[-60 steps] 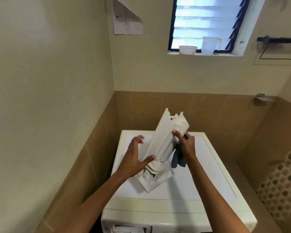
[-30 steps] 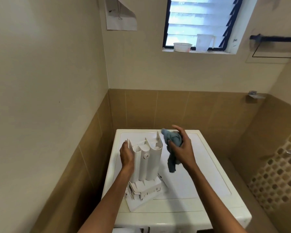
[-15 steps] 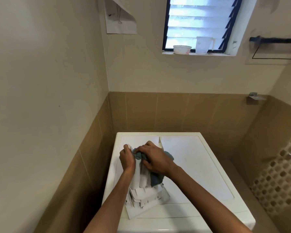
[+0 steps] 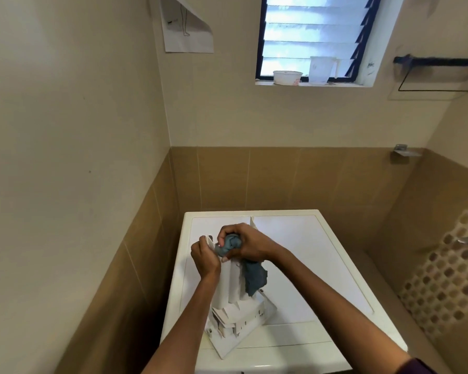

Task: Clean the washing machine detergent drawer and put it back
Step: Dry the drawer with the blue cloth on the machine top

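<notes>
Grips with the left hand (image 4: 204, 259) the upper left edge of the white plastic detergent drawer (image 4: 231, 290), fingers curled round it. Clutches in the right hand (image 4: 250, 245) a bunched blue-grey cloth (image 4: 254, 276), pressing it against the drawer's top end, loose tail hanging down the right side. Props the drawer on end, wider end down, on the white washing machine top (image 4: 308, 252), directly beneath both hands. Counted: one drawer, one cloth.
</notes>
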`<action>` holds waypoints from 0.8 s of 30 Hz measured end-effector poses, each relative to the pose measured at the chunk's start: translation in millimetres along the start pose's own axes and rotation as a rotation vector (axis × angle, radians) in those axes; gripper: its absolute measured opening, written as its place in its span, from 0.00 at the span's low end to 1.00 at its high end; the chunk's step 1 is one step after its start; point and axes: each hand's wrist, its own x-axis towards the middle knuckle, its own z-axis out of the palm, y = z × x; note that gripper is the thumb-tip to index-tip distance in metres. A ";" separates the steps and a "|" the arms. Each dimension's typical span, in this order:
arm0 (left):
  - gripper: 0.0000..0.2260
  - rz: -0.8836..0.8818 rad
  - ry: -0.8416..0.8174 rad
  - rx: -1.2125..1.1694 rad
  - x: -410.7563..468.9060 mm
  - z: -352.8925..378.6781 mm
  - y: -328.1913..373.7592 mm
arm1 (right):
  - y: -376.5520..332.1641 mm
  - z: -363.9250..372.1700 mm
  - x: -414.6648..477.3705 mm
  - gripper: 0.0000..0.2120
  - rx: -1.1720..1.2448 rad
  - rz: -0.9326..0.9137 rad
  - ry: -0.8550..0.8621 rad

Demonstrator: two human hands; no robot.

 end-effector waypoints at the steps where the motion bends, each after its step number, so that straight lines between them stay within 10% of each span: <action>1: 0.11 -0.007 0.008 0.008 0.5 -1.5 2.0 | -0.7 -6.5 -4.5 0.13 0.131 0.003 0.024; 7: 0.15 0.047 0.027 0.147 1.2 -6.1 4.6 | 14.5 -31.0 -12.1 0.12 0.096 0.076 0.319; 15: 0.18 0.082 0.000 0.260 8.5 -8.7 0.3 | 20.2 8.1 -15.8 0.18 -0.588 -0.143 0.245; 24: 0.16 0.096 0.062 0.189 4.7 -5.3 1.6 | 18.2 7.1 -28.2 0.16 -0.648 -0.178 0.235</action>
